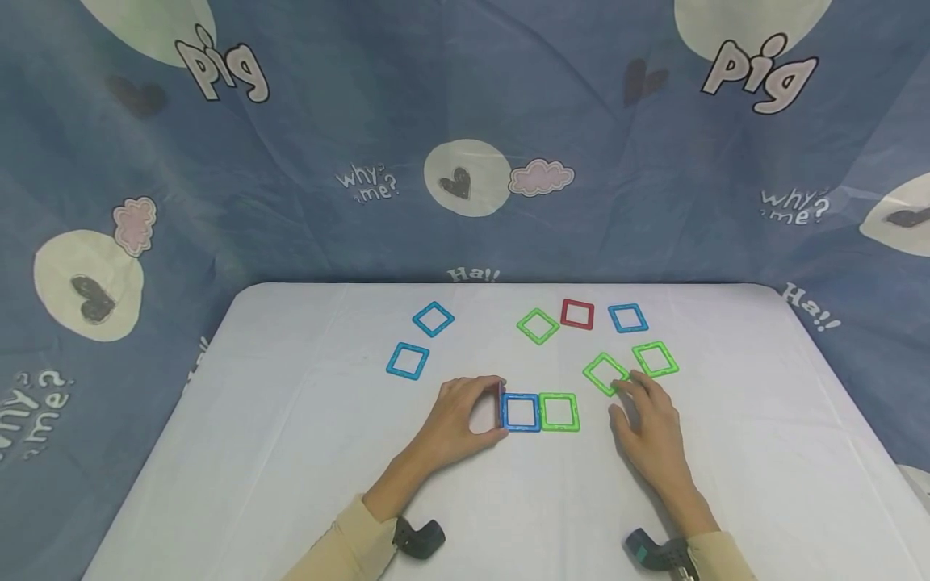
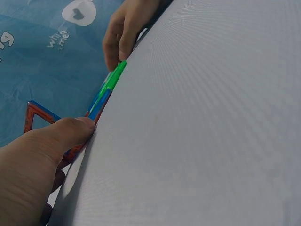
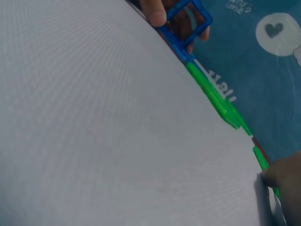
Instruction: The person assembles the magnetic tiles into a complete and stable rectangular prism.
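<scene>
In the head view my left hand (image 1: pixel 465 415) grips a square magnetic tile frame standing on edge, thumb at its near side and fingers at its far side. This upright tile (image 2: pixel 29 117) shows red toward the left wrist camera and blue in the right wrist view (image 3: pixel 203 19). Against its foot lies a flat blue tile (image 1: pixel 521 430), joined edge to edge with a flat green tile (image 1: pixel 559 429). My right hand (image 1: pixel 654 432) has its fingertips at the right corner of another green tile (image 1: pixel 592 374), with the thumb apart from it.
Farther back on the white table (image 1: pixel 291 420) lie a red tile (image 1: pixel 577 327), a blue tile (image 1: pixel 629 329) and green tiles (image 1: pixel 538 343) (image 1: pixel 656 374). Two blue tiles (image 1: pixel 433 335) (image 1: pixel 408 376) lie at the left. Behind the table hangs a blue printed cloth (image 1: pixel 407 234).
</scene>
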`<state>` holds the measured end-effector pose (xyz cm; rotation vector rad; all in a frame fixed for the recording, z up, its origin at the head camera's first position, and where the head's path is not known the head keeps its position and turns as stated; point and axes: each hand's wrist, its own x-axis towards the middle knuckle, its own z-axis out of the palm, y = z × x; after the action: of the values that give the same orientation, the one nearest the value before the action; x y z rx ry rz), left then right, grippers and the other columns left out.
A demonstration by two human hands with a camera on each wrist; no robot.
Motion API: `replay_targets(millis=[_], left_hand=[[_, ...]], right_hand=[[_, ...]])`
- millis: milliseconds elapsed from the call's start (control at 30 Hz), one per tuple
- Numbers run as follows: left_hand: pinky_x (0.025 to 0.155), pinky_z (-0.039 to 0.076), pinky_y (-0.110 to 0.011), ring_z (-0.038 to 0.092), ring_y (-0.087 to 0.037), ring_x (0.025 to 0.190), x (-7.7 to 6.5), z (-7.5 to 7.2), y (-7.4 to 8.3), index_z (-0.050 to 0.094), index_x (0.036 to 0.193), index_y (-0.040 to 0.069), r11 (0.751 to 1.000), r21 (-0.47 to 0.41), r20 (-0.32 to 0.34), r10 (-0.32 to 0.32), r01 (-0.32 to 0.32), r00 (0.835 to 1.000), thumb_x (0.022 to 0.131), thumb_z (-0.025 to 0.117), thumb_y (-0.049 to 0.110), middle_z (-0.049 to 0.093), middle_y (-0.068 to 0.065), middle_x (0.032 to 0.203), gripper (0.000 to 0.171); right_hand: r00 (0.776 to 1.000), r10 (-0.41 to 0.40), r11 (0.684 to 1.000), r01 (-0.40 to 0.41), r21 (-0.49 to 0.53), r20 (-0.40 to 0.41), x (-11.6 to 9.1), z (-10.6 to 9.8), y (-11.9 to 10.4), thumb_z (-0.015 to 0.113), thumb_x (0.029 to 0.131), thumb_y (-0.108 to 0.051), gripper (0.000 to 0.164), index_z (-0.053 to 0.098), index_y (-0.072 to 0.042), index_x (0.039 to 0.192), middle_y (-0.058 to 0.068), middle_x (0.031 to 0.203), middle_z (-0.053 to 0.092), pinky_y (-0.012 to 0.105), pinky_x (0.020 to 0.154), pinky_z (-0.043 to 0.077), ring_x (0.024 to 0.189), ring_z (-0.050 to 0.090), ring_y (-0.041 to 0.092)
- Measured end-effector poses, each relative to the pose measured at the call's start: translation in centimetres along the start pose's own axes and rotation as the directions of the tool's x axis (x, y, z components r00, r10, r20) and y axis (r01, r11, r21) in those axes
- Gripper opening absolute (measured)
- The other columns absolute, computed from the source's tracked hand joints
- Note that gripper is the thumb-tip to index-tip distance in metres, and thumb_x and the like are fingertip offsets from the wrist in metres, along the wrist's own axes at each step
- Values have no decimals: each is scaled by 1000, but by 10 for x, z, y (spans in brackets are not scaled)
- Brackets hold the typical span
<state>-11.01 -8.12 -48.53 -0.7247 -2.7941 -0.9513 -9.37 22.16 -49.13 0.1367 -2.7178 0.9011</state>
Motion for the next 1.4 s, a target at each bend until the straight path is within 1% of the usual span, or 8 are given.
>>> replay_targets(millis=[333, 567, 833, 1067, 1100, 1233, 1300, 1400], left_hand=[[108, 33, -39, 50, -13, 124, 1, 0, 1, 47, 134, 22, 1000, 2, 3, -14, 14, 1000, 74, 77, 39, 58, 8, 128, 69], [108, 33, -39, 50, -13, 123, 1, -1, 2, 47, 133, 21, 1000, -4, -5, -14, 14, 1000, 74, 78, 37, 59, 7, 127, 69], [108, 33, -39, 51, -13, 122, 0, 0, 1, 47, 133, 21, 1000, -7, -8, -19, 19, 1000, 74, 78, 37, 60, 7, 126, 68], [108, 33, -38, 51, -13, 123, 1, 1, 1, 47, 133, 21, 1000, -20, -9, -19, 19, 1000, 74, 78, 37, 59, 8, 127, 69], [108, 33, -38, 51, -12, 122, 0, 1, 1, 47, 133, 22, 1000, -21, -11, -17, 16, 1000, 74, 78, 37, 59, 8, 127, 69], [109, 33, -39, 51, -13, 123, 0, 1, 0, 47, 134, 21, 1000, -19, -15, -18, 18, 1000, 74, 79, 35, 59, 7, 127, 69], [109, 33, -39, 51, -14, 122, 0, 1, 0, 47, 134, 21, 1000, -21, -21, -18, 18, 1000, 73, 79, 34, 59, 7, 127, 70], [108, 33, -39, 51, -14, 122, 0, 0, 0, 47, 134, 21, 999, -32, -25, -21, 20, 999, 73, 79, 34, 59, 7, 126, 69]], right_hand=[[1000, -6, 1000, 7, 26, -30, 2, 1, 0, 69, 85, -15, 24, 59, -10, 106, 14, 135, 49, 61, 108, 26, 132, 37, 39], [999, 0, 1000, 1, 28, -35, 3, -1, -1, 70, 84, -16, 22, 60, -10, 102, 13, 130, 54, 57, 107, 30, 128, 41, 38], [992, 122, 987, -117, 107, -36, 0, -3, 0, 58, 91, -15, 15, 61, -11, 106, 8, 128, 57, 50, 106, 37, 127, 45, 31], [977, 173, 968, -146, 205, -123, -1, -5, 1, 58, 93, -17, 16, 63, -9, 106, 8, 111, 65, 48, 105, 38, 120, 54, 29], [973, 186, 964, -155, 215, -134, -2, -6, 1, 58, 93, -18, 16, 63, -9, 106, 7, 110, 65, 46, 104, 39, 119, 54, 28], [958, 223, 954, -177, 243, -177, -3, -6, 1, 55, 96, -22, 18, 63, -9, 105, 3, 107, 65, 20, 95, 45, 109, 57, 9], [952, 239, 948, -186, 257, -192, -2, -6, 0, 53, 96, -24, 20, 62, -9, 106, 1, 107, 65, 8, 85, 44, 100, 56, -2], [944, 258, 934, -190, 302, -205, 0, -6, 0, 53, 97, -24, 21, 61, -7, 107, 0, 107, 65, 3, 82, 44, 97, 56, -7]])
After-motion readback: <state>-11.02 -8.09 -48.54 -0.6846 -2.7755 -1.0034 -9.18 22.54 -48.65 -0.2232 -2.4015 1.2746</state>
